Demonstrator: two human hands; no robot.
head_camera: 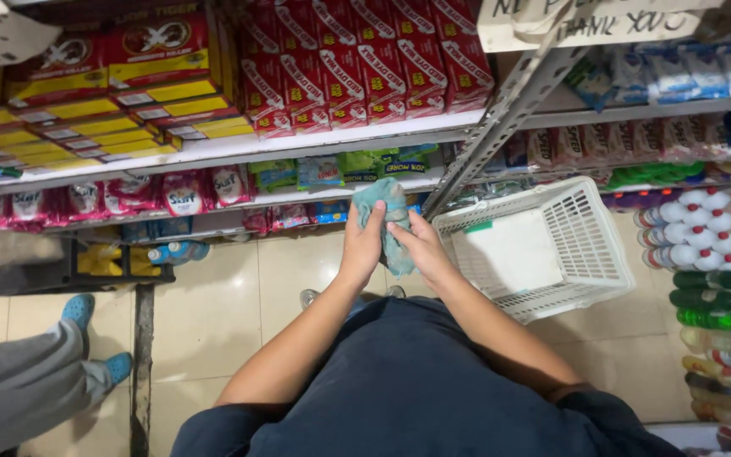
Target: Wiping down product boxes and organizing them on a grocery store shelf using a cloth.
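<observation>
A crumpled teal cloth is sitting between the person's two hands, held up in front of the store shelves at about the middle of the view. The left hand is gripping the cloth's left side, fingers curled around it and the thumb pressing on its front. The right hand is closing on the cloth's lower right part, fingers wrapped into the fabric, so the cloth is hanging a little below both hands. Both bare forearms are reaching forward from a dark blue shirt that is filling the near edge of the view.

Just to the right of the hands, a white plastic basket is tilting on the floor against a slanted grey metal shelf post. Beyond the cloth, a white shelf is carrying red and yellow boxes at the far left and rows of red packets further right. On the lower shelf, pink sachets are lying at the left and green and blue packets are lying right behind the cloth. At the far right, bottles with white and green bodies are standing in rows. At the near left, another person's grey trouser leg and teal shoes are showing on the beige tiled floor.
</observation>
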